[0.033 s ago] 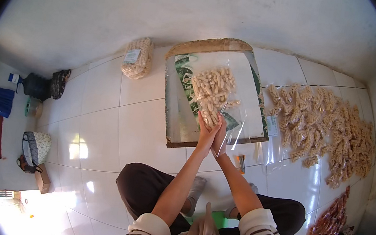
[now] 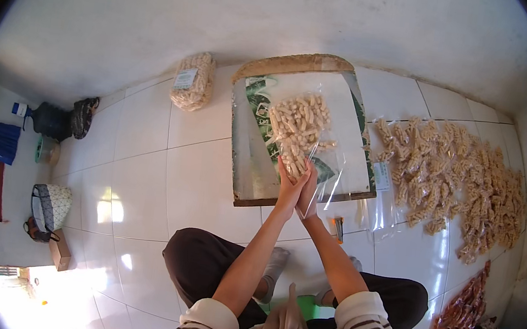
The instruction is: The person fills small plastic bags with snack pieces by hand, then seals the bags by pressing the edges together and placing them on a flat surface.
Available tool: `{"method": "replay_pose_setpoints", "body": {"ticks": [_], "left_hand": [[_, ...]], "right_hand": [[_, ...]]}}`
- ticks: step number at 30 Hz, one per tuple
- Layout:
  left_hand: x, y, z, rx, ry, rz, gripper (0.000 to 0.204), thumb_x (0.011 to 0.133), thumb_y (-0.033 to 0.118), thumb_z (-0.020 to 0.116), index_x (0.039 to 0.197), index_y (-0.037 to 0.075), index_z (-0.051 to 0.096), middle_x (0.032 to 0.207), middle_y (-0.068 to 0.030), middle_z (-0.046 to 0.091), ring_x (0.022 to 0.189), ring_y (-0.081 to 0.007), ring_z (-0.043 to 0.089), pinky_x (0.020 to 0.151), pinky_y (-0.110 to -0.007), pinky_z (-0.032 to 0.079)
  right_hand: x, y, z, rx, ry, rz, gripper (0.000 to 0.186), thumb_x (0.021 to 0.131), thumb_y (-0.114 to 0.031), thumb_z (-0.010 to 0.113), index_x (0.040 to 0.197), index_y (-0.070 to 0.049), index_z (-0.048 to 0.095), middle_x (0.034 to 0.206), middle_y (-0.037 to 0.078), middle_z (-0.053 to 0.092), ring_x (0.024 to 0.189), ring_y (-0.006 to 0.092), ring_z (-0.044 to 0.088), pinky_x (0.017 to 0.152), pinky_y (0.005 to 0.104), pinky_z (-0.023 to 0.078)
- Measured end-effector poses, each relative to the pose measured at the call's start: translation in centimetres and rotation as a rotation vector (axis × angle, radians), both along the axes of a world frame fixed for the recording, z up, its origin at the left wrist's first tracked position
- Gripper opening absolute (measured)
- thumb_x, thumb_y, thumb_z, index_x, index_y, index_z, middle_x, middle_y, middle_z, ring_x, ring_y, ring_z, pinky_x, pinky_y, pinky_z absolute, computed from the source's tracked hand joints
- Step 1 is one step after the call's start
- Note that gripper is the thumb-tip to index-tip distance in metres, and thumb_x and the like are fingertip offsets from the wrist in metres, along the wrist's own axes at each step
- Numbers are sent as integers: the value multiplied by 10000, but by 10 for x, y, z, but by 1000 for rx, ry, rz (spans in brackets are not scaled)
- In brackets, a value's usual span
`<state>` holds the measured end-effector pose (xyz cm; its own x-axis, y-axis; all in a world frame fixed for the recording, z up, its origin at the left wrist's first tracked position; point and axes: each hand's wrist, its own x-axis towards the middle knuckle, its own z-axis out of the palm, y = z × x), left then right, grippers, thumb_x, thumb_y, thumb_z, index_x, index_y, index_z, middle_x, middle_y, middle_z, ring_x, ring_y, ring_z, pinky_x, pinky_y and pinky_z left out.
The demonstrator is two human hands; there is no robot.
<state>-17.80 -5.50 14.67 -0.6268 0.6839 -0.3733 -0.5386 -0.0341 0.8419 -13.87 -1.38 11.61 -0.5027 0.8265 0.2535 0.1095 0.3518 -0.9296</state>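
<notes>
A pile of pale, knobbly snack sticks (image 2: 300,115) lies on a worn low board with a green leaf pattern (image 2: 247,169). Clear plastic film (image 2: 334,172) shows around the pile and beside my hands; how far it wraps the sticks is hard to make out. At the pile's near end my left hand (image 2: 289,190) and my right hand (image 2: 307,195) come together, wrists touching, fingers cupped around a bunch of the sticks. Part of each hand's fingers is hidden by the sticks and the shiny film.
Many small bagged snacks (image 2: 444,172) spread over the tiles at right, near flat clear bags (image 2: 383,207). Reddish packets (image 2: 460,310) lie nearer. A large labelled snack pack (image 2: 193,82) stands left by the wall. An orange-and-black tool (image 2: 338,229) lies near my right forearm.
</notes>
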Motion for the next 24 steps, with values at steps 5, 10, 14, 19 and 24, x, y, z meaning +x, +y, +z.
{"method": "replay_pose_setpoints", "body": {"ticks": [5, 10, 14, 19, 24], "left_hand": [[3, 1, -17, -739, 591, -101, 927, 808, 478, 607, 1437, 109, 34, 1287, -235, 234, 1238, -323, 244, 1010, -375, 265], [4, 13, -30, -566, 537, 84, 910, 796, 468, 615, 1427, 88, 81, 1258, -241, 255, 1153, -347, 305, 981, -391, 284], [0, 17, -23, -646, 605, 126, 859, 798, 411, 618, 1414, 79, 119, 1251, -250, 285, 1119, -352, 357, 947, -401, 328], [3, 20, -6, -694, 671, 131, 822, 797, 361, 601, 1415, 94, 130, 1176, -240, 350, 1050, -373, 440, 905, -402, 374], [3, 19, -2, -725, 672, 84, 790, 797, 386, 583, 1419, 156, 154, 1158, -233, 356, 979, -388, 503, 889, -412, 396]], "right_hand": [[15, -3, -6, 260, -280, -83, 622, 792, -141, 620, 1339, -61, 336, 1252, 212, 359, 1123, 356, 357, 962, 411, 295], [22, 0, -6, 104, -210, 47, 669, 758, -109, 599, 1364, -71, 317, 1170, 234, 379, 1030, 351, 377, 920, 403, 313], [37, 9, -4, 149, -70, 192, 703, 763, -99, 558, 1394, -43, 254, 1173, 237, 390, 1036, 355, 394, 909, 426, 332], [37, 31, -14, -89, -65, 172, 614, 848, -116, 450, 1401, -13, 204, 1040, 209, 524, 966, 328, 511, 844, 383, 401], [7, 49, -11, -53, -256, -48, 566, 897, -164, 427, 1405, -41, 208, 890, 185, 568, 853, 325, 540, 747, 395, 426]]}}
